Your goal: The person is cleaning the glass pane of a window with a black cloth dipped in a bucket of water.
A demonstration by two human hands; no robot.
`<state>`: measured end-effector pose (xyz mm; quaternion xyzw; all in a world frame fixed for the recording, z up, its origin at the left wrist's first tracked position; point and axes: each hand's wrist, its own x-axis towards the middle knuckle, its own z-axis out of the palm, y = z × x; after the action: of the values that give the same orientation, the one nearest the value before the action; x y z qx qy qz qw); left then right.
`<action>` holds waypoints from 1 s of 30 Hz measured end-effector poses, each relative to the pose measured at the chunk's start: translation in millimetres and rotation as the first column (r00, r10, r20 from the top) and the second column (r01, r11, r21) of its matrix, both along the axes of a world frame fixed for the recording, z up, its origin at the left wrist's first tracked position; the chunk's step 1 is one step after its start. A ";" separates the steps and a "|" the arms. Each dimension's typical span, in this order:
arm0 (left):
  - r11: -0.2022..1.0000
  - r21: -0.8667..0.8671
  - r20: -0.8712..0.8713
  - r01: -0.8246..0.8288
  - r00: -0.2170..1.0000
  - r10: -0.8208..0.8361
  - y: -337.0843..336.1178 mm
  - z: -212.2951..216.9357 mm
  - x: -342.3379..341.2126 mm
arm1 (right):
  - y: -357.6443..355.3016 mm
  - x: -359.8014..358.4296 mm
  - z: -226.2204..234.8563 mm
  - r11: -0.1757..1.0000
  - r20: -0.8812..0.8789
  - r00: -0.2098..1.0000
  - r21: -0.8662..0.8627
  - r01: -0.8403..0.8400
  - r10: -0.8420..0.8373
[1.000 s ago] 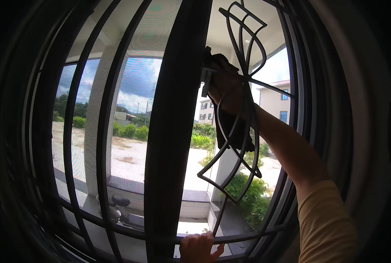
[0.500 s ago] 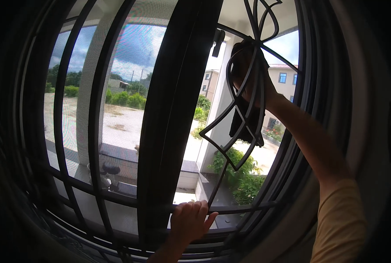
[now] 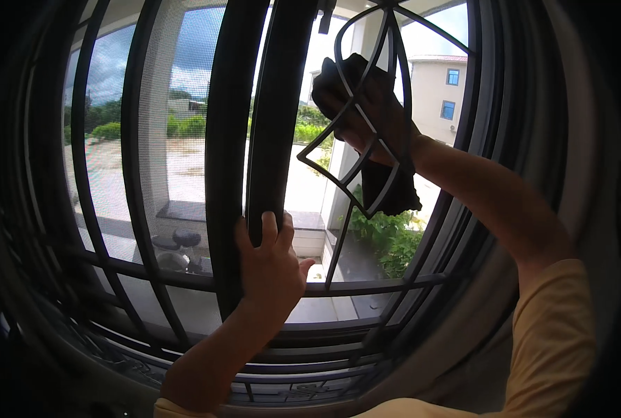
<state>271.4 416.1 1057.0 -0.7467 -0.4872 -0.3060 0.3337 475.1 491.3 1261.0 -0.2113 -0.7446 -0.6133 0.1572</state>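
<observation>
- Our right hand [image 3: 384,102]: fingers gripping dark cloth [image 3: 402,196] behind window grille [image 3: 352,198].
- Our left hand [image 3: 269,268]: fingers bent against window frame [image 3: 269,139]; grip uncertain.
- Work: seemingly under way; share done or left, we cannot tell.

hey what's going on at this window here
Someone is at a barred window, using both bare hands. The right hand holds a dark cloth behind the curved grille bars, part of it hanging down. The left hand, lower down, rests against a dark upright to the cloth's left.
</observation>
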 end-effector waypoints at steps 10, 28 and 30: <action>0.996 0.083 -0.007 0.011 1.000 -0.011 6.6 -6.7 -10.1 | 1.8 -9.3 -94.1 0.948 0.369 0.889 -0.263 -0.180 0.271; 0.987 0.155 0.051 0.050 0.997 -0.059 8.2 -12.7 -6.8 | -8.2 -29.0 -59.8 0.994 -0.334 0.941 0.112 -0.020 0.057; 0.985 0.164 0.067 0.046 0.996 -0.058 7.7 -13.5 -12.1 | -5.5 -48.5 -100.9 0.999 -0.256 0.966 0.016 -0.038 0.041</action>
<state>259.3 423.8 1043.4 -0.7180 -0.4528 -0.3800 0.3675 426.6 485.8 1160.1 -0.2730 -0.7188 -0.5817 0.2653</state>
